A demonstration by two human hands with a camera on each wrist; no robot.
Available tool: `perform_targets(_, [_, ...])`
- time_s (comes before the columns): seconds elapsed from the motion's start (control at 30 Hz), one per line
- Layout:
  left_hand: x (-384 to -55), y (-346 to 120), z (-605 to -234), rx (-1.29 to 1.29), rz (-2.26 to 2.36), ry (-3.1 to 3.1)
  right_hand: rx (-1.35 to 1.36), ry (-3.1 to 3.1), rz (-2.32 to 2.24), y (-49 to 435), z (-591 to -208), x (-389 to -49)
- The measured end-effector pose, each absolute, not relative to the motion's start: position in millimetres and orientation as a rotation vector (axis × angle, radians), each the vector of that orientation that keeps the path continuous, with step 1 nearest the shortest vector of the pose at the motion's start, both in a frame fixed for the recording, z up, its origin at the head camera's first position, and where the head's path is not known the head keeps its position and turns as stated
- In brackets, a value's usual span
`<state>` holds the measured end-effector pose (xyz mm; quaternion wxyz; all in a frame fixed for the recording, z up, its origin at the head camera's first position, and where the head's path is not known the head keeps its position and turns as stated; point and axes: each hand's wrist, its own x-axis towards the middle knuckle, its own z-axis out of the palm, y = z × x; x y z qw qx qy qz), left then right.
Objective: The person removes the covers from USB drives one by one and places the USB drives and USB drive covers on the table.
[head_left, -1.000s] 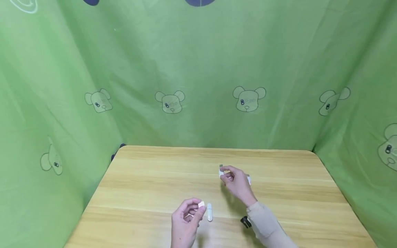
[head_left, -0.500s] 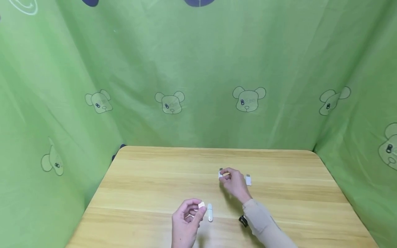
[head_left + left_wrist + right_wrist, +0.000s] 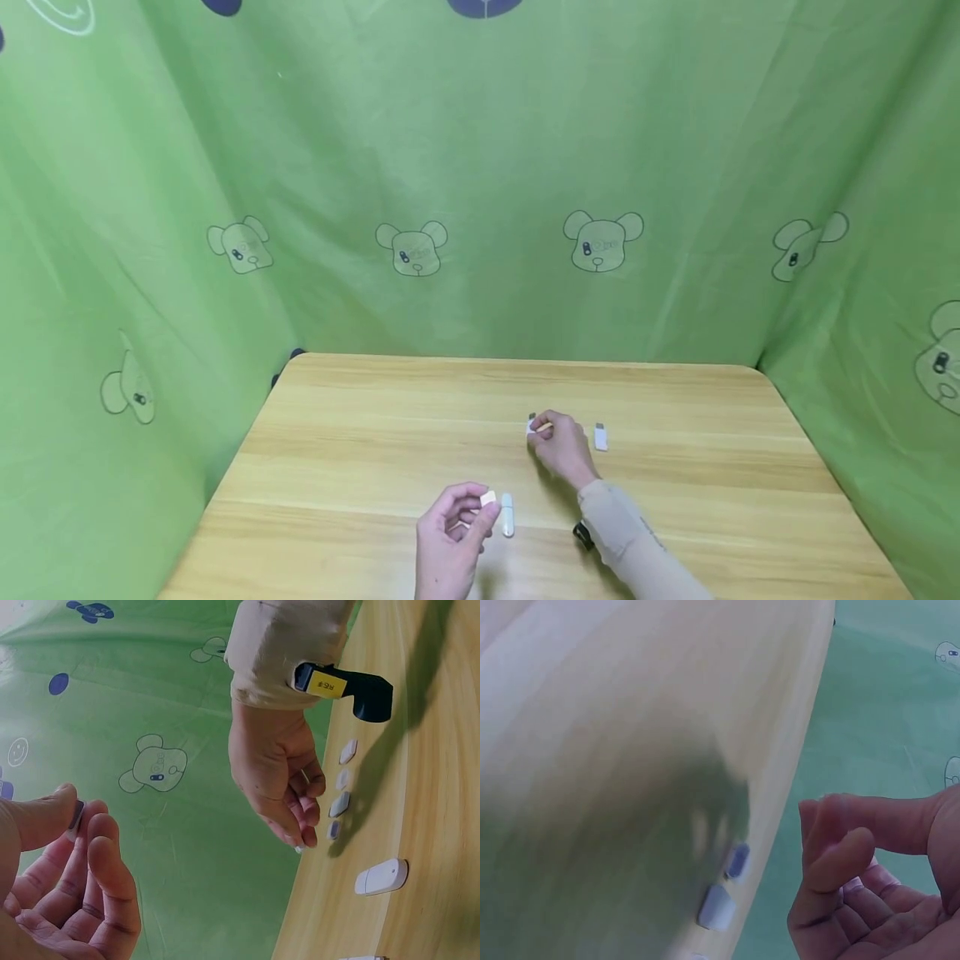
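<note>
My left hand (image 3: pixel 452 533) pinches a small white piece (image 3: pixel 488 497) between thumb and index finger; in the left wrist view its underside (image 3: pixel 76 814) looks dark. On the table just right of that hand lies a white capped USB stick (image 3: pixel 507 515) with a seam across it. My right hand (image 3: pixel 561 450) is farther off, over the back of the table. Its thumb and fingertips pinch something small and white (image 3: pixel 300 849), mostly hidden by the fingers. White with a dark end, a piece (image 3: pixel 531 425) shows at those fingertips in the head view. An uncapped USB stick (image 3: pixel 601 437) lies to the right.
Several small white pieces, including one pale piece (image 3: pixel 340 804), lie in a row below my right hand. Another white thing (image 3: pixel 364 958) is cut off by the left wrist view's edge. The wooden table (image 3: pixel 375 425) ends at green curtains (image 3: pixel 495 292). A black device (image 3: pixel 367 694) sticks out from my right cuff.
My right hand has moved slightly left and nearer, and the dark-ended piece at its fingertips shifts nearer too. The USB stick on the right has come into full view. The left hand stays nearly still.
</note>
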<state>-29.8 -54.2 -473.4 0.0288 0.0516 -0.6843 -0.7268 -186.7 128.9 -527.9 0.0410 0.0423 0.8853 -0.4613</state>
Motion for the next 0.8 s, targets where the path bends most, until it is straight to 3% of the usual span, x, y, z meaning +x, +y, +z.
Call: perform_targets(0.8, [-32.5, -55.3, -474.4, 0.184, -2.230, -2.109, 0.106, 2.753, -1.325, 127.0, -545.5, -195.2])
